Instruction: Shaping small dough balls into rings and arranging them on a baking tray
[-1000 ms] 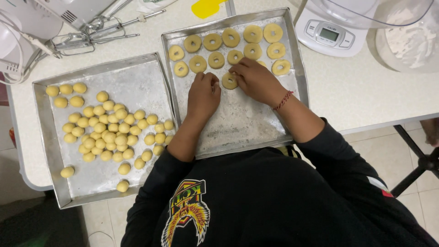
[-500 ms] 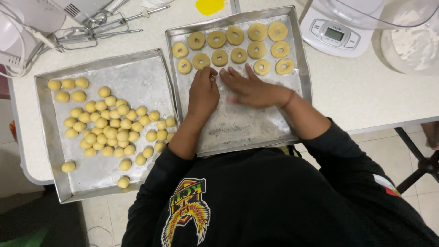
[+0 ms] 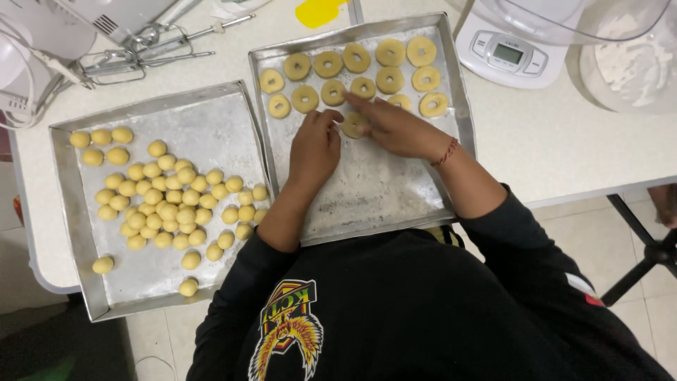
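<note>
Nearest the tabletop's front edge, I see the person's black sleeves reaching onto the floured rectangular metal baking tray point(image 3: 395, 204). My view puts the left hand point(image 3: 315, 147) flat on the tray's middle, fingers curled loosely and clamped on nothing I can make out. Just beside it, the right hand point(image 3: 395, 127) lies with fingers together over a pale yellow ring-shaped dough piece point(image 3: 352, 127), touching it; I cannot tell whether it is pinched. Beyond the hands, rows of matching ring-shaped dough pieces point(image 3: 356, 58) fill the tray's far edge. Towards the tabletop's left edge sits a second metal tray point(image 3: 211, 120) holding small yellow dough balls point(image 3: 166, 204). At the far right corner stand a white kitchen scale point(image 3: 504, 53) and a clear bowl of flour point(image 3: 627, 63).
</note>
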